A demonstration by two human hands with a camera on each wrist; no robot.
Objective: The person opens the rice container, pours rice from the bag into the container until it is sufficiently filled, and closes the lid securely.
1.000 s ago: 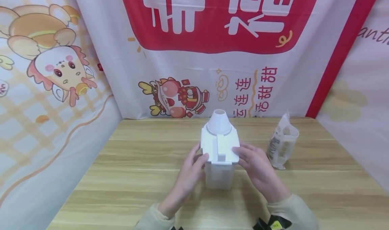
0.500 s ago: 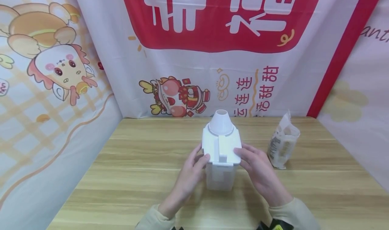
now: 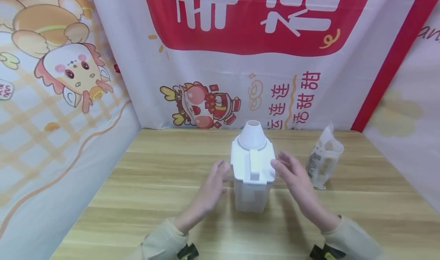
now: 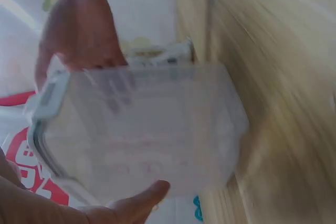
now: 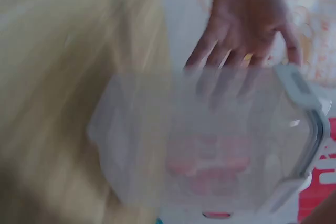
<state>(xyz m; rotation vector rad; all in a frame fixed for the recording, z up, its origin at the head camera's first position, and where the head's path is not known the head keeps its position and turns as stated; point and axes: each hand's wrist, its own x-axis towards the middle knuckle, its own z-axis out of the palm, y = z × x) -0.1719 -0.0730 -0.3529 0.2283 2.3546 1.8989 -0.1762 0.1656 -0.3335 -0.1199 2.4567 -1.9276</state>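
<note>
A translucent storage canister (image 3: 251, 199) stands upright on the wooden table, its white lid (image 3: 242, 166) topped by a white cone-shaped piece (image 3: 252, 136). My left hand (image 3: 210, 189) is just off the canister's left side, fingers relaxed. On the other side my right hand (image 3: 302, 185) has its fingers spread beside the lid's right edge, holding nothing. In the right wrist view the left hand (image 5: 249, 22) shows palm forward, fingers extended behind the clear wall. The left wrist view has the right hand (image 4: 86, 32) beyond the canister.
An opened, crumpled plastic packet (image 3: 324, 162) with dark print stands right of the canister. Behind the wooden table (image 3: 165, 164) hangs a white and red printed cloth (image 3: 213, 69). Another printed cloth (image 3: 68, 138) borders the left side.
Both hands have let go of the canister and moved apart, left hand leftward and right hand rightward. The canister stays on the table; the head view has shifted slightly.
</note>
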